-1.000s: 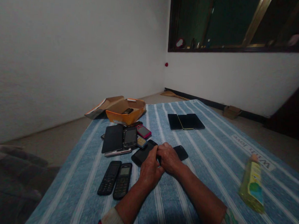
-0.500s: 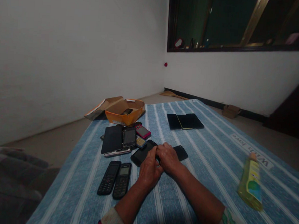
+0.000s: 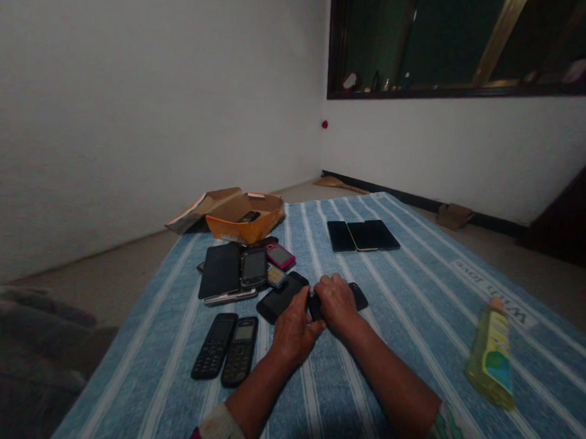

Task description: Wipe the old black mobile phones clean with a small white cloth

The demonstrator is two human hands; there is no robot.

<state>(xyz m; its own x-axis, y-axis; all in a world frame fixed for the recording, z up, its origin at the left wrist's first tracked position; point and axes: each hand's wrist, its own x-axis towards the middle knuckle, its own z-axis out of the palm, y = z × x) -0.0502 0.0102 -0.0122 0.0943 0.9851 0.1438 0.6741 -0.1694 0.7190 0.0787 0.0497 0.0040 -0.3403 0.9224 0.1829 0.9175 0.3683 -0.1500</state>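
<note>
My left hand [image 3: 294,334] and my right hand [image 3: 336,305] are close together low over the cloth, both with curled fingers. Between them shows a small black phone [image 3: 314,307], largely covered; both hands grip it. Left of my left fingers lies a black smartphone [image 3: 281,299], flat on the cloth. A black piece with a rounded end [image 3: 358,296], maybe a phone's back cover, pokes out beyond my right hand. Nearer me on the left lie two black keypad phones [image 3: 215,346] side by side.
A blue striped cloth [image 3: 399,343] covers the surface. Piled phones [image 3: 221,271] lie left, before an open orange box [image 3: 243,229] with a phone inside. Dark smartphones [image 3: 365,236] lie at the back. A bottle of yellow liquid [image 3: 493,354] lies on the right.
My right hand has shifted slightly right, away from my left fingers. A gap has opened between the hands, and the small black phone now shows in it.
</note>
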